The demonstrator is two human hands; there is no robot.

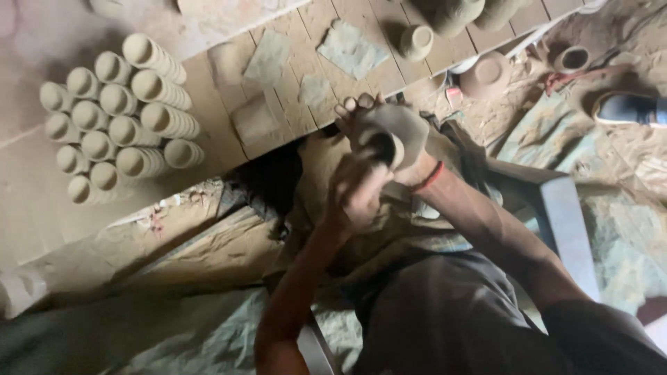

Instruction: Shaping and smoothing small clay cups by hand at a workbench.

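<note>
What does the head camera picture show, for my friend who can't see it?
A person's two hands, left hand and right hand, hold a small clay cup over a dusty workspace. Stacks of clay cups lie on a wooden board to the left, with more pots at the top.

I see a wooden plank tabletop (292, 104) running across the upper part of my view. On its left lie stacks of unfired clay cups (121, 114), nested in rows and touching one another. Near its middle lie flat grey clay patches (351, 48), apart from each other. At the far right stands a single small clay cup (415, 40), upright, beside larger clay pots (455, 14).
</note>
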